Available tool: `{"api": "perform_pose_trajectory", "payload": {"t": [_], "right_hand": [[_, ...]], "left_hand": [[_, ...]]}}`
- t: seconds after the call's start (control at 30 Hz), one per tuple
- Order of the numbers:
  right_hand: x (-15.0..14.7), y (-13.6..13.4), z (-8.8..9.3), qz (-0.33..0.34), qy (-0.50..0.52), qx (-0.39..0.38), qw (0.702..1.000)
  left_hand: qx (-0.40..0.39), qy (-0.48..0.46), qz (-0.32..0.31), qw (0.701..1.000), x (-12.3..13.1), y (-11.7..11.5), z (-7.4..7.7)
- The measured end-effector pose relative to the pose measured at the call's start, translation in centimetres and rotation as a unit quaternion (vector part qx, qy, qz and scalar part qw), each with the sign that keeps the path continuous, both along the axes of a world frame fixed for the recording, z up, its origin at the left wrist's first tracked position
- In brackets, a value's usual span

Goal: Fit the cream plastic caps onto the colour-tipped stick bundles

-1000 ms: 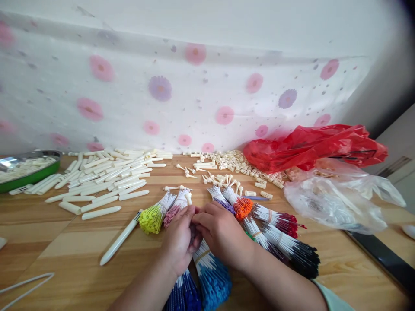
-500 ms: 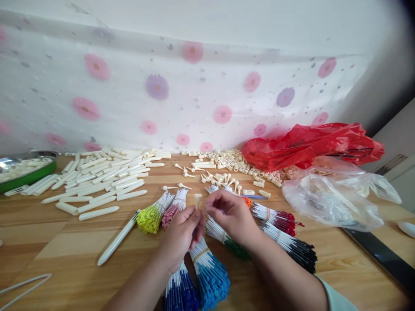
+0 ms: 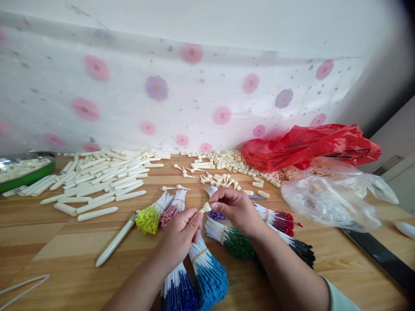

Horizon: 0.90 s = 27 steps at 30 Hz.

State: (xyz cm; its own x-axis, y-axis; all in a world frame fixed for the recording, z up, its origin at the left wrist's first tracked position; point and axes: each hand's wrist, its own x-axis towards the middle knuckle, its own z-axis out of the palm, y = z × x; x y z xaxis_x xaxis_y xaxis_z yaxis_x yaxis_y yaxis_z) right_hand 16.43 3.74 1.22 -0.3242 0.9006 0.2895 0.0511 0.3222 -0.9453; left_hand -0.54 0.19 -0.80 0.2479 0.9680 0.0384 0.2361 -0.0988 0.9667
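My left hand (image 3: 183,231) is closed, pinching a small cream plastic piece (image 3: 205,208) between thumb and fingers. The wider end of the piece points right, against the fingertips of my right hand (image 3: 236,211), which is closed on that end. Below the hands lie rubber-banded bundles of pen refills: light blue (image 3: 209,276), dark blue (image 3: 180,289) and green (image 3: 230,242). A purple bundle (image 3: 216,215) is partly hidden behind my right hand. Similar small cream pieces (image 3: 223,178) are scattered just beyond the hands.
White pen barrels (image 3: 106,177) are heaped at the left, by a green-rimmed bowl (image 3: 29,179). One white pen (image 3: 116,239) lies nearer. Yellow (image 3: 152,216), pink (image 3: 173,207), red (image 3: 280,220) and black (image 3: 296,246) refill bundles flank the hands. Red (image 3: 311,144) and clear (image 3: 330,196) bags stand right.
The piece in my left hand has tipped from upright toward the right. My right hand has come in to meet its wider end, where a gap was before.
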Motion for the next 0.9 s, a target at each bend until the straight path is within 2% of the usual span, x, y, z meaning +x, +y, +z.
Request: {"api": "perform_pose_trajectory", "payload": {"t": [0.07,0.17,0.27,0.43,0.6,0.77,0.9], "right_hand": [[0.11,-0.07,0.09,-0.014,-0.070,0.048,0.996],[0.19,-0.21,0.17,-0.039,-0.176,0.128,0.975],[0.20,-0.32,0.19,-0.043,-0.208,0.159,0.964],[-0.08,-0.51,-0.02,-0.018,-0.170,0.146,0.974],[-0.27,-0.54,-0.43,-0.078,-0.218,0.119,0.965],[-0.08,-0.49,-0.27,-0.030,-0.195,0.129,0.972],[-0.10,-0.44,-0.28,-0.049,-0.228,0.126,0.964]], "left_hand": [[0.025,0.009,0.009,1.000,-0.12,0.06,0.04],[0.046,0.043,0.008,0.998,-0.22,0.10,0.07],[0.028,0.050,0.012,0.998,-0.19,0.15,-0.05],[-0.005,0.006,0.017,1.000,-0.07,0.21,-0.34],[-0.033,-0.002,0.006,0.999,0.02,0.14,-0.34],[-0.020,-0.023,0.017,0.999,-0.05,0.21,-0.35],[-0.044,-0.022,0.009,0.999,-0.03,0.18,-0.43]]}}
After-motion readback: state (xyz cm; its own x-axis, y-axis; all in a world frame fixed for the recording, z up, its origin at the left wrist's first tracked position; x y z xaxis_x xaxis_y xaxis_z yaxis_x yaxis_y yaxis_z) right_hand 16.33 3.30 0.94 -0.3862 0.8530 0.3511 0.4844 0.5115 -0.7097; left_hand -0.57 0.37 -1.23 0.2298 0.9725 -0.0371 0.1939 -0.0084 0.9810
